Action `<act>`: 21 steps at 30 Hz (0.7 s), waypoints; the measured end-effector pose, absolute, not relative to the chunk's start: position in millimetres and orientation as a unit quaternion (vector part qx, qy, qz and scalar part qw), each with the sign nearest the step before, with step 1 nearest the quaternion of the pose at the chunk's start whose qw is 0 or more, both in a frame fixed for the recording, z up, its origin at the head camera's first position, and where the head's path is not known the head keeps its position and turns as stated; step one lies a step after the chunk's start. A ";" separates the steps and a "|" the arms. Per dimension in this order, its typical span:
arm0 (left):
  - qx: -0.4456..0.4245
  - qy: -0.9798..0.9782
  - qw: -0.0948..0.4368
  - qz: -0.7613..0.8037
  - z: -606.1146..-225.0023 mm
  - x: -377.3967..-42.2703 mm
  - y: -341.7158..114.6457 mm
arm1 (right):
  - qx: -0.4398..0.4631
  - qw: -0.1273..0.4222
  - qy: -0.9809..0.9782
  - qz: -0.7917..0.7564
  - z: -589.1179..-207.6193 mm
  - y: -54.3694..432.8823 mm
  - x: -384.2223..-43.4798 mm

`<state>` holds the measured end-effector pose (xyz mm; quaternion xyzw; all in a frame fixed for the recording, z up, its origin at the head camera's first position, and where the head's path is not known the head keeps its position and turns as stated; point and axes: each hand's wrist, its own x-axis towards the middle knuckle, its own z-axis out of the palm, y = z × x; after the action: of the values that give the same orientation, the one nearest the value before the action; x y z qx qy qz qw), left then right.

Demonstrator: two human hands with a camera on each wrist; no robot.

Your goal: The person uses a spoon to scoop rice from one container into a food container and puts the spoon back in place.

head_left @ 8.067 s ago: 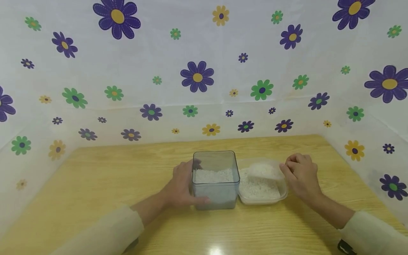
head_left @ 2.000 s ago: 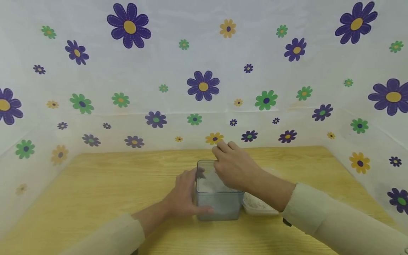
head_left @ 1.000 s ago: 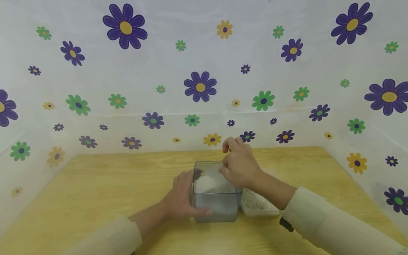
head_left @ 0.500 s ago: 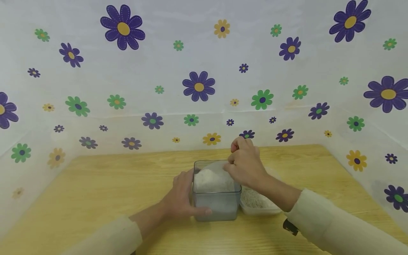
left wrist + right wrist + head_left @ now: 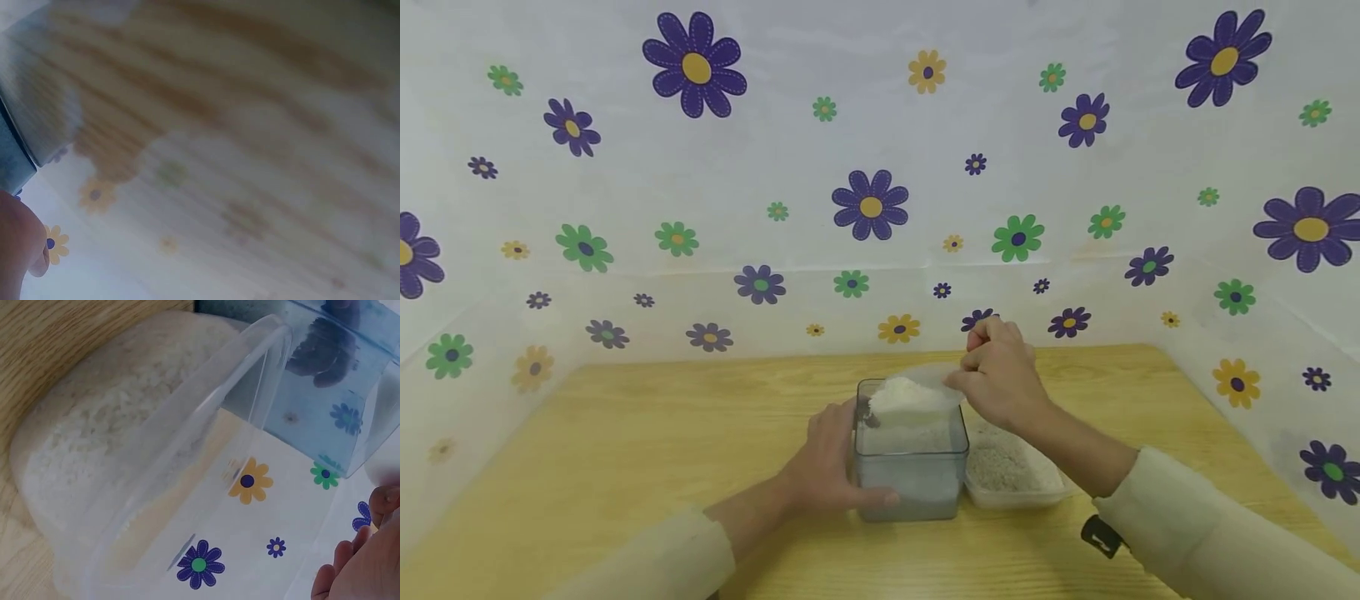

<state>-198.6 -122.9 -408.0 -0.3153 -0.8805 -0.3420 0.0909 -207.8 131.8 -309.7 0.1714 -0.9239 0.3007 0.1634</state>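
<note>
My left hand (image 5: 827, 462) grips the square blue-grey clear box (image 5: 910, 487) from its left side, thumb across the front; fingertips (image 5: 331, 356) show through its wall in the right wrist view. White grains lie inside the box. My right hand (image 5: 1003, 375) pinches the right end of a translucent plastic scoop (image 5: 946, 402). A white heap of grains (image 5: 901, 393) fills the scoop, which hangs over the box's opening at rim height. Below my right hand stands a clear shallow tub (image 5: 1015, 500) holding rice-like grains (image 5: 112, 419), right beside the box.
The wooden table (image 5: 700, 417) extends around both containers. A white flower-print sheet (image 5: 775, 167) rises behind the table and along both sides. The left wrist view is mostly blurred.
The scoop has come up out of the box, now heaped with white grains, as my right hand moves up and right. Earlier it was over the tub. My left hand keeps its hold on the box.
</note>
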 end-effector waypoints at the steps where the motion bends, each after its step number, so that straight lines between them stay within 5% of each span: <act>1: -0.315 -0.880 0.093 -0.342 -408.1 -198.8 -123.4 | 0.170 0.161 -0.923 0.306 -309.3 132.5 -207.9; 21: -0.316 -0.882 0.096 -0.338 -408.7 -198.2 -124.6 | 0.105 0.131 -0.910 0.379 -289.8 192.9 -205.8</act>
<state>-198.2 -124.6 -408.7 -0.3156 -0.8815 -0.3379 0.0957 -205.8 192.9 -289.8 0.1051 -0.9101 0.3788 0.1310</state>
